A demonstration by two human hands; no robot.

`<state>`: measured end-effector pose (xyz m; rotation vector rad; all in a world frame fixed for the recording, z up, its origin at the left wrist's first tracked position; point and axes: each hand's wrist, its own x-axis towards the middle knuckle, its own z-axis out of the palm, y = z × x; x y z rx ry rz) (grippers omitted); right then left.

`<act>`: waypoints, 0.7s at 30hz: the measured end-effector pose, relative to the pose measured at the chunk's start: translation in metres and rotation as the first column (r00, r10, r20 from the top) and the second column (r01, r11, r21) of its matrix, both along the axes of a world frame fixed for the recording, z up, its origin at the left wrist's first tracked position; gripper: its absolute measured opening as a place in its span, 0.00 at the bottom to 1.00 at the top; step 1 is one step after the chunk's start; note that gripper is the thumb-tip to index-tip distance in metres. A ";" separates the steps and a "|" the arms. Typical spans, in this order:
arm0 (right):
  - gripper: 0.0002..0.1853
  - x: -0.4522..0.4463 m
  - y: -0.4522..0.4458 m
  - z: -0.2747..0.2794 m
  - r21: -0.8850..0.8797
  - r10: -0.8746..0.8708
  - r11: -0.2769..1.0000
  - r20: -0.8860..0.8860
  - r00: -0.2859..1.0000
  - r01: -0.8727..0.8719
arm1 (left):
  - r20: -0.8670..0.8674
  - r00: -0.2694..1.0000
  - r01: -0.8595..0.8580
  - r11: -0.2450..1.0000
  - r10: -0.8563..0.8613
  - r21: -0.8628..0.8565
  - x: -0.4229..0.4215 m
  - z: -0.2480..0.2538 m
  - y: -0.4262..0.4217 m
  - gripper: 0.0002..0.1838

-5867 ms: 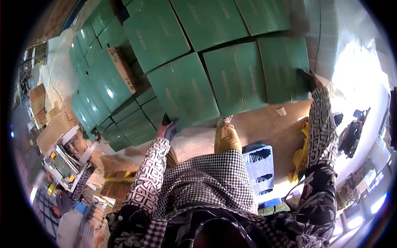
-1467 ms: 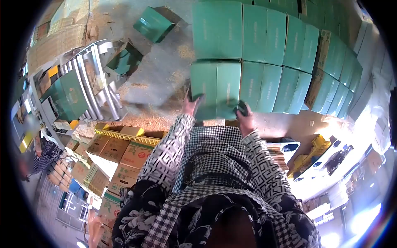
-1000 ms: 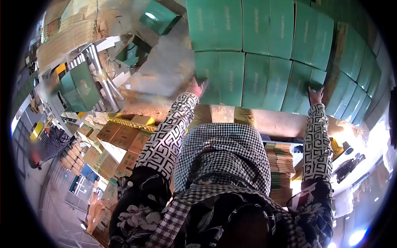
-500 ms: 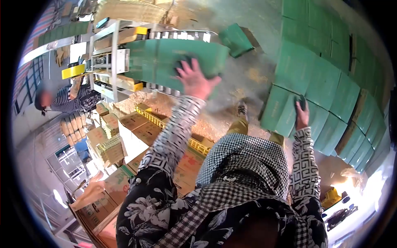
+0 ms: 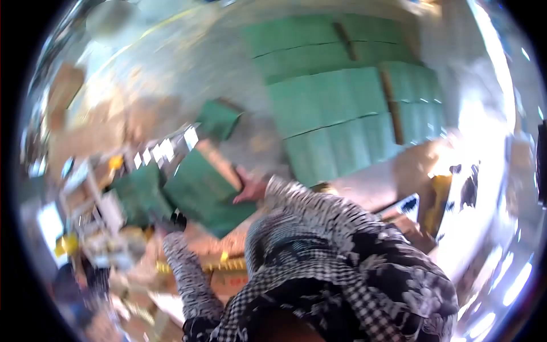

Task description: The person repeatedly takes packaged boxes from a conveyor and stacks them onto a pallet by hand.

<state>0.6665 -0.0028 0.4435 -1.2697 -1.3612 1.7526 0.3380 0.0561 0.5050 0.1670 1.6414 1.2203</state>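
Observation:
A green carton (image 5: 208,191) sits at an angle in front of me, held between my hands. My right hand (image 5: 250,187) grips its right end, thumb and fingers apart around the brown edge. At the carton's lower left side is my left hand (image 5: 170,223), dark on the fingertips and blurred, closed against the carton as far as I can make out. Another green carton (image 5: 137,194) lies just left of it on the conveyor. The carton's underside is hidden.
Green cartons (image 5: 330,97) are stacked ahead to the right. A single green carton (image 5: 218,118) lies on the floor beyond the conveyor. A yellow crate edge (image 5: 213,266) and brown cardboard boxes are below left. Another person (image 5: 80,285) is at far left.
My view has swung right. My right hand has left the stacked cartons and come to the carton's end; my left hand has moved from its top to its side. The carton has turned.

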 end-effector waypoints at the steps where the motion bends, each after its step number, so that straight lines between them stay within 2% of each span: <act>1: 0.60 -0.007 -0.024 -0.023 0.009 -0.097 0.995 0.057 0.994 0.097 | 0.089 0.995 -0.038 0.999 0.040 -0.028 0.003 -0.006 0.011 0.33; 3: 0.57 0.023 -0.034 0.068 -0.197 -0.295 0.945 -0.160 0.942 0.262 | 0.131 0.988 -0.078 0.996 0.081 -0.034 0.011 -0.015 0.025 0.31; 6: 0.52 0.047 -0.043 0.049 -0.363 -0.463 0.868 -0.341 0.818 0.340 | 0.116 0.986 -0.122 0.992 0.123 -0.021 0.015 -0.024 0.034 0.27; 7: 0.49 0.071 -0.050 0.051 -0.361 -0.484 0.858 -0.336 0.808 0.365 | 0.115 0.983 -0.144 0.990 0.144 -0.011 0.021 -0.022 0.033 0.26; 9: 0.48 0.130 -0.062 0.067 -0.467 -0.478 0.814 -0.201 0.855 0.345 | 0.104 0.976 -0.194 0.981 0.192 0.003 0.032 -0.017 0.026 0.24; 11: 0.46 0.184 -0.084 0.088 -0.445 -0.565 0.756 -0.075 0.821 0.480 | 0.101 0.968 -0.232 0.972 0.229 0.021 0.049 -0.010 0.012 0.22; 13: 0.45 0.241 -0.121 0.066 -0.508 -0.689 0.658 -0.110 0.716 0.556 | 0.091 0.965 -0.251 0.967 0.247 0.035 0.079 0.001 -0.010 0.20; 15: 0.43 0.295 -0.157 0.053 -0.353 -0.792 0.572 -0.001 0.611 0.740 | 0.096 0.964 -0.251 0.967 0.246 0.043 0.124 0.012 -0.035 0.18; 16: 0.43 0.327 -0.170 0.064 -0.428 -0.858 0.479 -0.045 0.512 0.766 | 0.103 0.965 -0.246 0.968 0.241 0.041 0.152 0.017 -0.048 0.17; 17: 0.43 0.361 -0.185 0.075 -0.504 -0.912 0.385 -0.077 0.404 0.773 | 0.099 0.970 -0.224 0.974 0.221 0.021 0.191 0.023 -0.062 0.15; 18: 0.40 0.395 -0.207 0.063 -0.488 -0.943 0.328 -0.119 0.311 0.809 | 0.604 0.779 0.106 0.985 -0.167 0.135 0.206 0.011 -0.076 0.17; 19: 0.35 0.427 -0.218 0.081 -0.652 -0.951 0.298 -0.266 0.157 0.698 | 0.255 0.961 -0.111 0.994 0.112 -0.018 0.279 0.028 -0.092 0.18; 20: 0.33 0.459 -0.238 0.066 -0.616 -0.940 0.321 -0.303 0.161 0.719 | 0.415 0.907 0.075 0.997 -0.071 0.006 0.304 0.020 -0.101 0.17; 21: 0.31 0.492 -0.261 0.041 -0.576 -0.926 0.341 -0.340 0.163 0.743 | 0.557 0.793 0.257 0.965 -0.245 0.059 0.334 0.006 -0.108 0.16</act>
